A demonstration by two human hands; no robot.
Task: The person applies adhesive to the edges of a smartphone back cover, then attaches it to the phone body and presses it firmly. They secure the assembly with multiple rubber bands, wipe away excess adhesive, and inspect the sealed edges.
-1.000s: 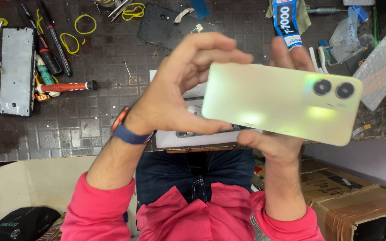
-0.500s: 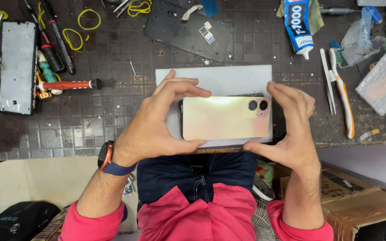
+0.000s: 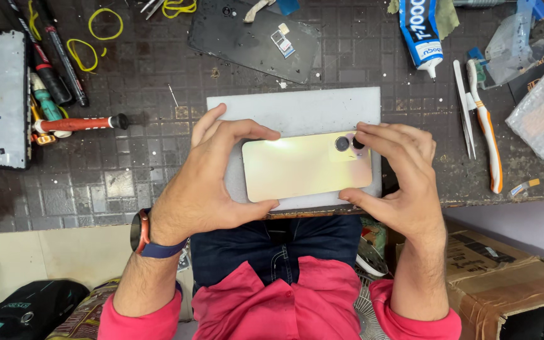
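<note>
Holding pale gold glossy smartphone (image 3: 303, 169), back cover already on, between left hand (image 3: 206, 182) and right hand (image 3: 401, 186), both clasping its edges; pressing over grey rectangular mat (image 3: 297, 110).

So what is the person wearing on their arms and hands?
Both arms come out of pinkish-red sleeves pushed up to about the elbow, leaving the forearms bare. The left wrist carries a watch with a reddish-orange round case and a dark blue strap. The left hand and the right hand wear no gloves, and I can see no rings.
</note>
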